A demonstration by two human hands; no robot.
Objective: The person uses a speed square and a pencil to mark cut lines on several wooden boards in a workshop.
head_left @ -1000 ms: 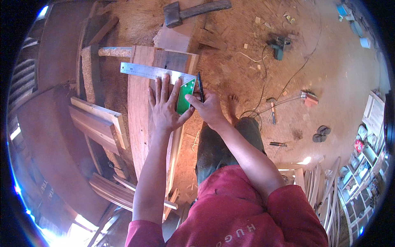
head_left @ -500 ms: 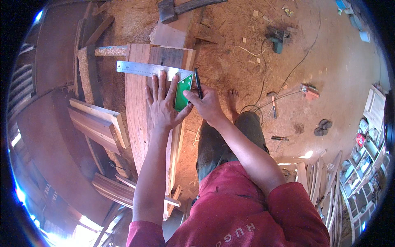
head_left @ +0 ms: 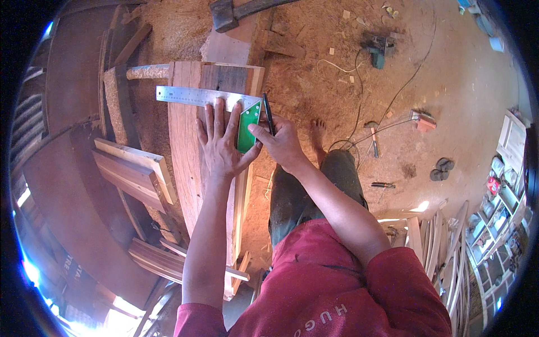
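- head view: the set square [head_left: 252, 115] lies across the wooden workpiece [head_left: 185, 140] near its far end, metal blade [head_left: 182, 96] over the boards, green handle [head_left: 245, 137] along the right edge, seemingly to take its bearing there; whether it butts that edge, i cannot tell.
- left hand [head_left: 220, 151] is flat, fingers spread apart and reaching onto the blade, probably to spread pressure and stop slipping.
- right hand [head_left: 282, 147] is clamped on a black pen [head_left: 267, 112], held beside the square's corner; the thumb rests on the green handle, apparently steadying it.
- heavy-headed hammer [head_left: 225, 17] lies beyond the workpiece, out of the hands' way.
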